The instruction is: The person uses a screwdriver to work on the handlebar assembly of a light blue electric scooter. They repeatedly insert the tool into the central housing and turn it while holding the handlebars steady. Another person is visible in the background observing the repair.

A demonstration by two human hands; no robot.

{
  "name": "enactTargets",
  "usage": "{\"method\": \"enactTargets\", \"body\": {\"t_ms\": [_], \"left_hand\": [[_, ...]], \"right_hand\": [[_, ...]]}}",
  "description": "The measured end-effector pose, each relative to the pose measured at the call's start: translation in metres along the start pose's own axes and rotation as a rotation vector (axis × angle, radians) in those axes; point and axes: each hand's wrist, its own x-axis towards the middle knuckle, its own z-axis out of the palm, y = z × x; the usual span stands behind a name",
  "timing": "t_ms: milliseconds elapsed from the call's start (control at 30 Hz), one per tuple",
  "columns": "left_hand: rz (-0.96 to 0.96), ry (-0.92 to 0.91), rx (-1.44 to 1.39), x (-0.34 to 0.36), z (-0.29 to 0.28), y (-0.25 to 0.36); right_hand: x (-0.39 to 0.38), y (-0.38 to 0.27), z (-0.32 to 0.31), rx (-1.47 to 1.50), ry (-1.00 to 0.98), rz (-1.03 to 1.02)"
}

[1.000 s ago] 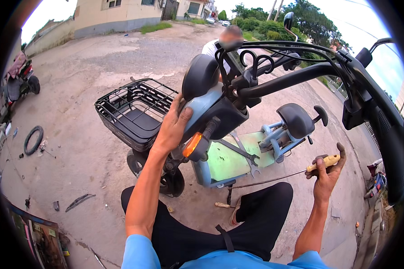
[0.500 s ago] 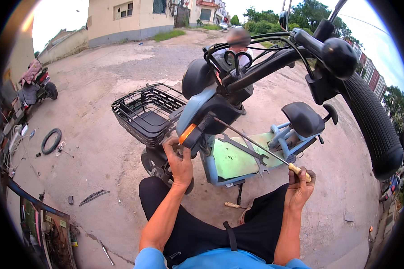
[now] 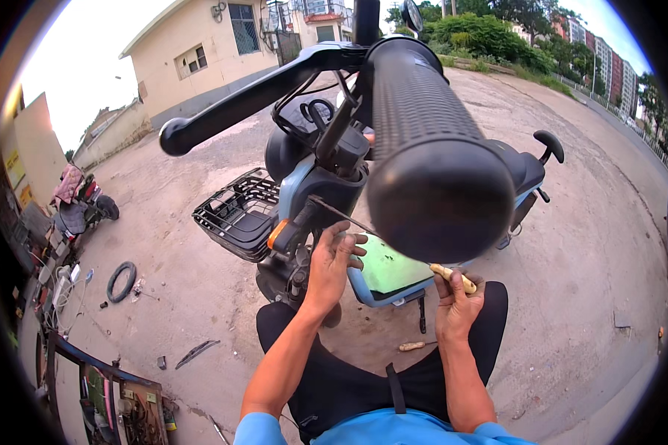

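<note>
My right hand (image 3: 460, 308) is closed around the pale yellow handle of a long screwdriver (image 3: 453, 279). Its thin shaft slants up to the dark front panel of a light-blue scooter (image 3: 297, 182), near an orange turn signal (image 3: 277, 234); the handlebar grip hides part of the shaft. Just under the shaft, to the right of the turn signal, my left hand (image 3: 332, 267) has its fingers apart and holds nothing. I cannot tell whether its fingertips touch the shaft. The black ribbed handlebar grip (image 3: 438, 148) looms large above my right hand, with a brake lever (image 3: 252, 93) reaching left.
A black wire basket (image 3: 237, 215) sits at the scooter's front. The green footboard (image 3: 393, 271) lies below the grip. Another yellow-handled tool (image 3: 412, 346) is on the ground between my legs. At left lie a black tyre ring (image 3: 122, 282) and a wiper blade (image 3: 197, 353).
The handlebar has swung toward me, its grip now covering the middle. My left hand has left the turn signal, moving right with fingers spread. The screwdriver handle has shifted left with my right hand.
</note>
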Motion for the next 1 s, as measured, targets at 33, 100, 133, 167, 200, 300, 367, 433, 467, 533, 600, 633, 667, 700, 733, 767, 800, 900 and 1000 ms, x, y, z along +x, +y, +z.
{"method": "enactTargets", "body": {"t_ms": [33,100,133,167,200,300,367,433,467,533,600,633,667,700,733,767,800,900,1000], "left_hand": [[0.02,-0.018,0.003,0.013,-0.009,-0.007],[-0.067,0.027,-0.061,0.031,-0.013,-0.006],[-0.165,0.094,-0.138,0.035,-0.005,0.011],[-0.137,0.068,-0.177,0.039,-0.009,0.007],[-0.108,0.043,-0.216,0.044,-0.013,0.004],[-0.187,0.11,-0.147,0.043,-0.005,0.017],[-0.207,0.113,-0.13,0.039,-0.006,0.016],[-0.174,0.127,-0.126,0.039,-0.005,0.016],[-0.194,0.131,-0.109,0.039,-0.005,0.016],[-0.186,0.151,-0.139,0.04,-0.004,0.014],[-0.194,0.163,-0.111,0.039,-0.002,0.015],[-0.168,0.179,-0.108,0.039,0.0,0.015],[-0.143,0.194,-0.104,0.038,0.001,0.015],[-0.124,0.201,-0.115,0.038,-0.001,0.011],[-0.131,0.201,-0.108,0.037,-0.001,0.011],[-0.113,0.219,-0.125,0.037,-0.002,0.011],[-0.095,0.238,-0.141,0.036,-0.003,0.011],[-0.091,0.223,-0.138,0.038,-0.003,0.011],[-0.089,0.237,-0.127,0.04,-0.001,0.014]], "right_hand": [[-0.003,0.002,0.003,0.024,-0.021,-0.016],[-0.009,0.002,0.004,0.04,-0.048,-0.001],[-0.011,0.0,0.002,0.037,-0.083,0.002],[-0.013,-0.001,0.001,0.05,-0.071,0.01],[-0.014,-0.004,-0.001,0.018,-0.111,-0.006],[-0.017,-0.009,-0.011,-0.083,-0.202,-0.052],[-0.022,-0.012,-0.017,-0.155,-0.25,-0.065],[-0.024,-0.015,-0.019,-0.239,-0.32,-0.113],[-0.025,-0.017,-0.02,-0.234,-0.305,-0.092],[-0.023,-0.018,-0.021,-0.249,-0.311,-0.083],[-0.02,-0.015,-0.022,-0.225,-0.31,-0.068],[-0.018,-0.014,-0.023,-0.227,-0.316,-0.065],[-0.016,-0.013,-0.024,-0.229,-0.32,-0.062],[-0.014,-0.014,-0.026,-0.223,-0.33,-0.039],[-0.011,-0.015,-0.025,-0.22,-0.323,-0.033],[-0.01,-0.015,-0.024,-0.241,-0.336,-0.031],[-0.008,-0.015,-0.022,-0.261,-0.349,-0.028],[-0.002,-0.016,-0.019,-0.289,-0.364,-0.087],[0.005,-0.024,-0.018,-0.284,-0.411,-0.098]]}}
